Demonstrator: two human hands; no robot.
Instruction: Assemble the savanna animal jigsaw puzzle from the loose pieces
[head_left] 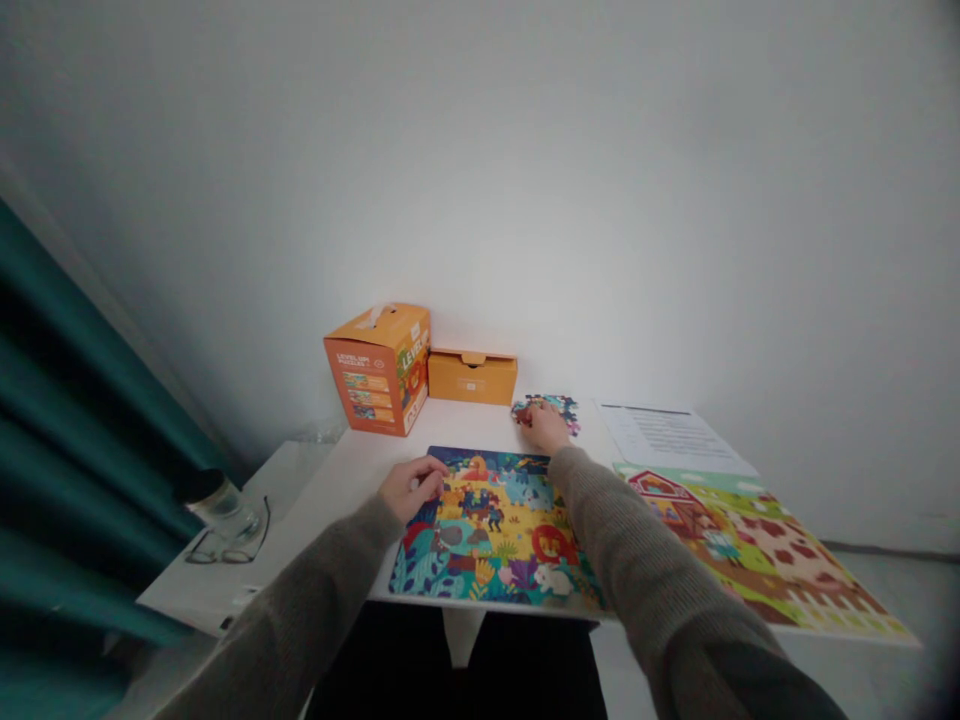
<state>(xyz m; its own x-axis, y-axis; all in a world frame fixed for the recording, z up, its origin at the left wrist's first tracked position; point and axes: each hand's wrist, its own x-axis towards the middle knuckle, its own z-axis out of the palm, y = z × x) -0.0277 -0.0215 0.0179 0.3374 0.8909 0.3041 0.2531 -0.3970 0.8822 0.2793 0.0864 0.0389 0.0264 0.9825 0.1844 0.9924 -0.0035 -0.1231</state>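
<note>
A colourful animal jigsaw puzzle point(517, 575) lies flat at the table's front, with a lion, an elephant and plants in its picture. My left hand point(412, 487) rests at its upper left edge, fingers loosely bent, a gap beside the thumb and nothing seen in the grasp. Beyond the puzzle's far edge, my right hand point(546, 428) reaches into a pile of loose puzzle pieces point(564, 404). Its fingertips are closed at the pile's left side around what looks like a dark reddish puzzle piece; the hand hides part of the pile.
An orange puzzle box point(375, 375) stands at the back left, beside a yellow-orange open carton point(472, 380). At right lie a printed sheet point(667, 435) and a farm picture point(750, 545). A lidded glass jar point(225, 508) and eyeglasses point(232, 553) sit on a lower surface at left.
</note>
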